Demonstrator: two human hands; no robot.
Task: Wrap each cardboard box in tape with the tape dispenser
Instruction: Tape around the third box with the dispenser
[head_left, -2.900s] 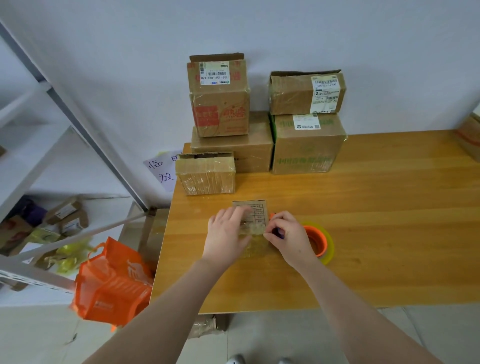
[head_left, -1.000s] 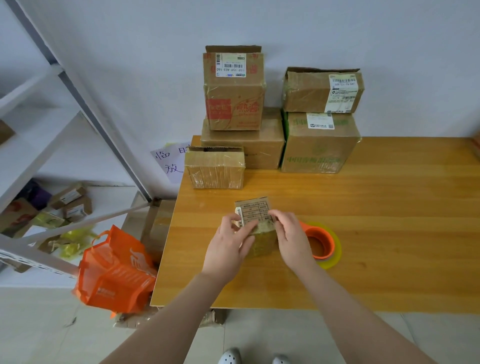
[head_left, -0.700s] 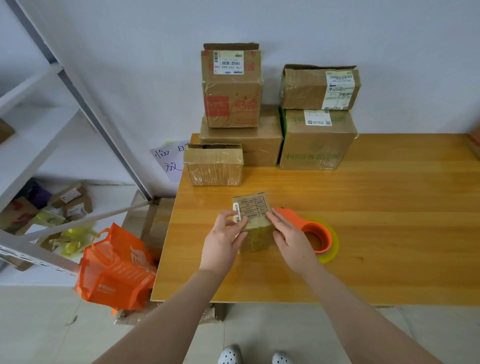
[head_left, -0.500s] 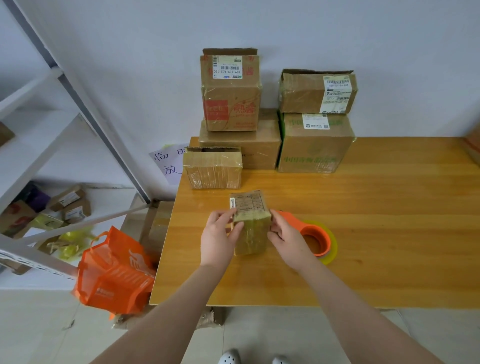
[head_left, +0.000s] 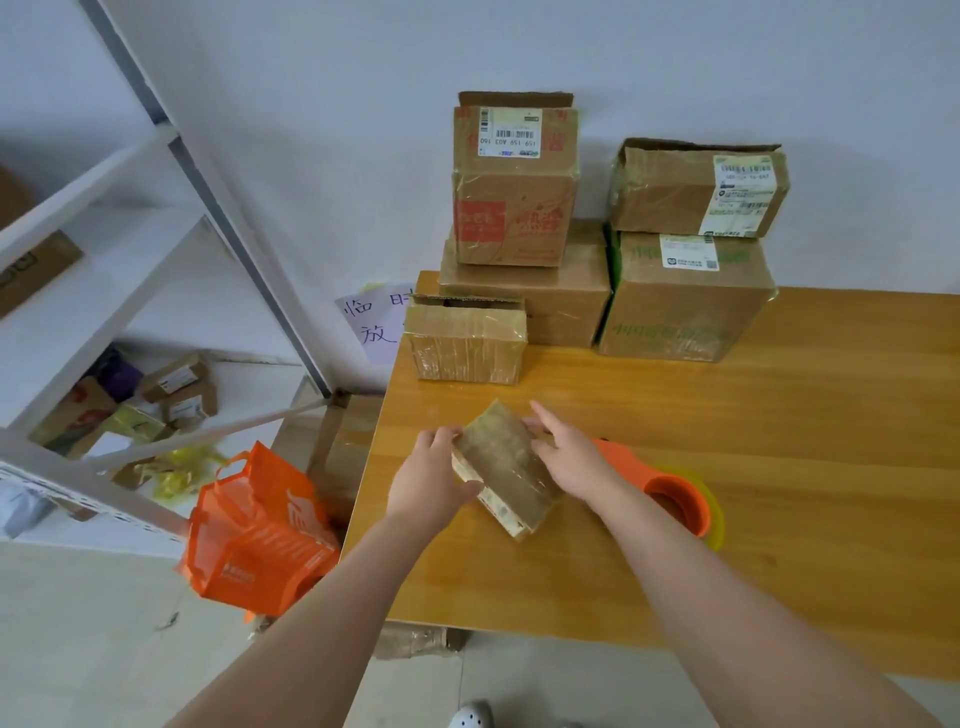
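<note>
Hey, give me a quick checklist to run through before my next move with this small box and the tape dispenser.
1. Hold on small box: ok; left hand grips one side, right hand presses the other.
2. Tape on its upper face: ok, glossy film shows; hidden faces cannot tell.
3. Dispenser free to grab: ok; it lies on the table by the right wrist, unheld.
4. Loose tape end ready: cannot tell.
5. Finished box out of the way: ok; it stands apart, farther back.
</note>
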